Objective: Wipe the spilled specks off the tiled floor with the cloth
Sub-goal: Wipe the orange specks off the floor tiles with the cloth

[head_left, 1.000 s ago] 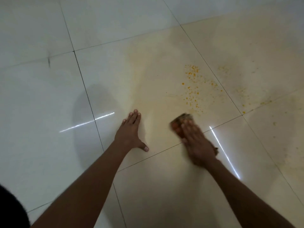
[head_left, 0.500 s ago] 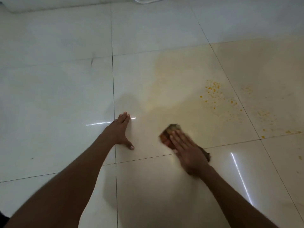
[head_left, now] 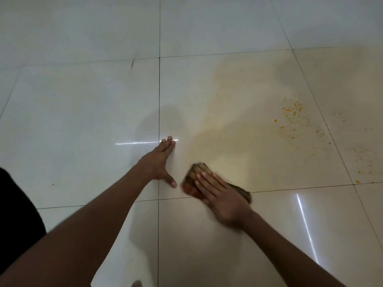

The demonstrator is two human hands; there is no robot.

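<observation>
Shiny floor (head_left: 83, 104) tiles have orange specks (head_left: 294, 114) far off on the right. The right hand (head_left: 223, 199) lies flat, pressing the cloth (head_left: 196, 172) down. The left hand (head_left: 159, 162) rests open on the floor beside it.

The right hand (head_left: 223, 200) lies flat on a brown cloth (head_left: 196, 175) and presses it onto the tiled floor (head_left: 83, 110). The cloth looks a bit blurry. The left hand (head_left: 159, 162) rests flat on the floor just left of the cloth, with its thumb sticking out toward the cloth. Orange specks (head_left: 294, 114) lie well away from the cloth, up and to the right. A pale yellow smear (head_left: 238, 121) covers the floor between the cloth and the specks. Bright light streaks (head_left: 306, 226) shine right of the cloth.
</observation>
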